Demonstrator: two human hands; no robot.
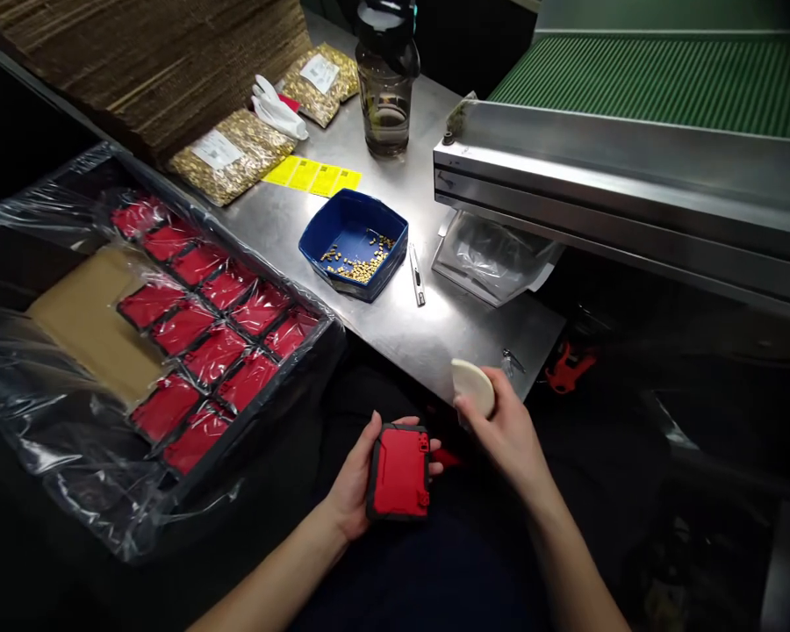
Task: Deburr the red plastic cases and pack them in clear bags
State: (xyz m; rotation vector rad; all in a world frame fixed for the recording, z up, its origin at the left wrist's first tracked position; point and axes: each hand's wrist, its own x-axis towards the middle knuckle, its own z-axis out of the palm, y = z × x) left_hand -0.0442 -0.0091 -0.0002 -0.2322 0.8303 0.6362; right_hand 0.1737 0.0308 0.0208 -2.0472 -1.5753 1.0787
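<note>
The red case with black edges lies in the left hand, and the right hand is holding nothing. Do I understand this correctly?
Not fully: the head view shows the right hand holding a pale, round-edged pad. The red case with black edges does lie in the left hand.

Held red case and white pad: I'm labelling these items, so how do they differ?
The red case is boxy with dark edges; the white pad is plain with a curved edge. The left hand supports the red case, while the right hand grips the white pad. Both are held.
</note>
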